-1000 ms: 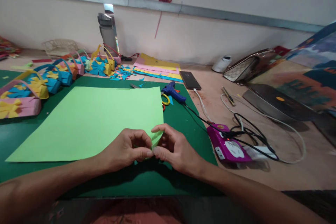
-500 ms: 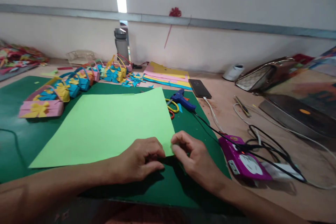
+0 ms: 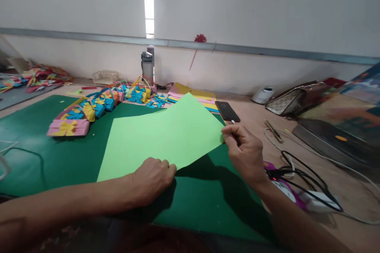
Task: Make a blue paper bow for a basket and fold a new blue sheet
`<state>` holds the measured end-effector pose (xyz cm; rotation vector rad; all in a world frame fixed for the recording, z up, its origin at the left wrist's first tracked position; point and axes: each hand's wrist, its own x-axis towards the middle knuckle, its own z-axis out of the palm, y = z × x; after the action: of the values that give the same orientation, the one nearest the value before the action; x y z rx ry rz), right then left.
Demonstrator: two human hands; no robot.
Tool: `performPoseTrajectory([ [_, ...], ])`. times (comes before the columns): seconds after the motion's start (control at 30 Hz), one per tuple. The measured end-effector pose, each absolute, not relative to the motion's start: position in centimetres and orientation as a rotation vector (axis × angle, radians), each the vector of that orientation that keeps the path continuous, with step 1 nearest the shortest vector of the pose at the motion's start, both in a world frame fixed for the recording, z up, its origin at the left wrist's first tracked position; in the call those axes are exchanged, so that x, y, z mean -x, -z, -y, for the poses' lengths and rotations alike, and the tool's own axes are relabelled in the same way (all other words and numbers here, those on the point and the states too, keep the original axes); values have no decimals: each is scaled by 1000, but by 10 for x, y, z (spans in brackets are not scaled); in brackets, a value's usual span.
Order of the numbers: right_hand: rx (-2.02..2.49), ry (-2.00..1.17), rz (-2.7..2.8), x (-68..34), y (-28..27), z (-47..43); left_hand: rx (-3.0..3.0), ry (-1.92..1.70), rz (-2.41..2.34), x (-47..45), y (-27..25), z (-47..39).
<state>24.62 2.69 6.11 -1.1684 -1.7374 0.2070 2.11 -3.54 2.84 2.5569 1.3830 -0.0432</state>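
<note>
Green paper [image 3: 160, 134] is spread mid-view on a green mat [image 3: 192, 201], its three-o'clock corner pinched up by the right hand [image 3: 245, 150], its six-o'clock edge met by the curled left hand [image 3: 154, 178], grip hidden. A white wall [image 3: 231, 75] is seen at twelve o'clock, a blurred orange mark [image 3: 341, 138] at three.

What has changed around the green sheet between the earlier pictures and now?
The right hand has moved up and rightward, lifting the corner of the green sheet that it pinches off the mat. The left hand is now curled tighter at the near edge. The raised sheet hides the glue gun and scissors. The paper baskets and phone stayed put.
</note>
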Motion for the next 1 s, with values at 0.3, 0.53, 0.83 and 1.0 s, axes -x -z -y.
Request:
performPoseTrajectory([
  [0.3,678,110,2123,-234,-50,-3,-1870,-210,-1266,-38,-26,-11],
  [0.53,154,-58,2697,-198,-19,31,-1571,-272,-1220,-52,-27,-27],
  [0.83,-15,-116,2829,-190,-12,35,-1462,-386,-1148,-58,-27,-35],
  [1.0,173,-380,2647,-191,-14,39,-1461,-469,-1084,-51,-23,-37],
])
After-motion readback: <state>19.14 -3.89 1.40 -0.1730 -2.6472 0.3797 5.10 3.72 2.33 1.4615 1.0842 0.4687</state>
